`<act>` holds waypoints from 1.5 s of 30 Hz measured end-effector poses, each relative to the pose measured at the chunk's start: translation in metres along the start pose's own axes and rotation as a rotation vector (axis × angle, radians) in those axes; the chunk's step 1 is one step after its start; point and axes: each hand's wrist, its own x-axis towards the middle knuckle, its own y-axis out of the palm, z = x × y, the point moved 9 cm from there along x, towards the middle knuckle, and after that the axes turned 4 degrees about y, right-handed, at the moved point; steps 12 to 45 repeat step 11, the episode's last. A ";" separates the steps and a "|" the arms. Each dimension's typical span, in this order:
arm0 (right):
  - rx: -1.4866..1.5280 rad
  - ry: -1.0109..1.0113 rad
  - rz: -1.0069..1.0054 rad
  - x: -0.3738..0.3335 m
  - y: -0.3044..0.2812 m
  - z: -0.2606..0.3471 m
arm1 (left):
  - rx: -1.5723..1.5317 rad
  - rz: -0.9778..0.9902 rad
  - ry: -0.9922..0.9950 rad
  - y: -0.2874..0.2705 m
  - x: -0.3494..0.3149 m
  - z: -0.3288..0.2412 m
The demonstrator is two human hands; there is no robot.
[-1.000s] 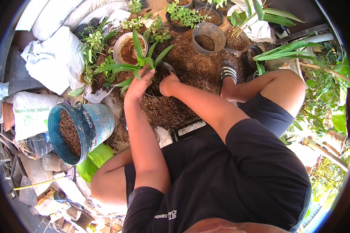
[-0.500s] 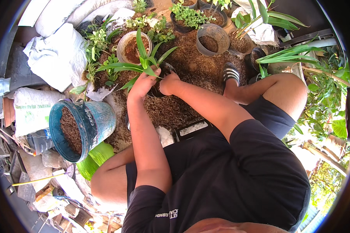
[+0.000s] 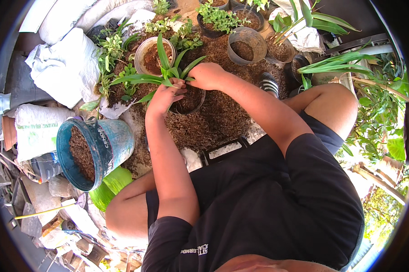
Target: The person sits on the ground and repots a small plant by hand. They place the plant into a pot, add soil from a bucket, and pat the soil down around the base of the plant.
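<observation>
A green plant with long strap-like leaves [image 3: 167, 72] stands in a dark round pot [image 3: 196, 109] of brown soil. My left hand [image 3: 166, 96] is closed at the base of the plant, its fingertips pinching the lower leaves above the near left side of the pot. Across the pot's far right side reaches my right hand [image 3: 208, 76], bent down beside the stem. Its fingertips are mostly hidden by the hand itself and the leaves. Loose brown potting mix [image 3: 222, 113] covers the ground around the pot.
A pale pot [image 3: 141, 56] stands just beyond the plant. At left, a blue bucket [image 3: 118, 140] holds potting mix. An empty-looking grey pot [image 3: 259, 49] and several potted plants stand at the back. A black tray-like item [image 3: 225, 151] lies near my lap. White sacks [image 3: 64, 65] lie at left.
My right hand has moved from inside the pot's near right side to its far side, so more soil shows. My left hand stays at the plant's base.
</observation>
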 end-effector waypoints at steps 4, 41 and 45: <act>0.086 0.101 0.019 0.012 -0.009 -0.007 | 0.017 0.034 -0.055 0.004 -0.001 0.006; 0.341 0.093 -0.037 0.037 -0.005 -0.007 | 0.077 0.053 -0.128 0.009 -0.003 0.015; 0.341 0.093 -0.037 0.037 -0.005 -0.007 | 0.077 0.053 -0.128 0.009 -0.003 0.015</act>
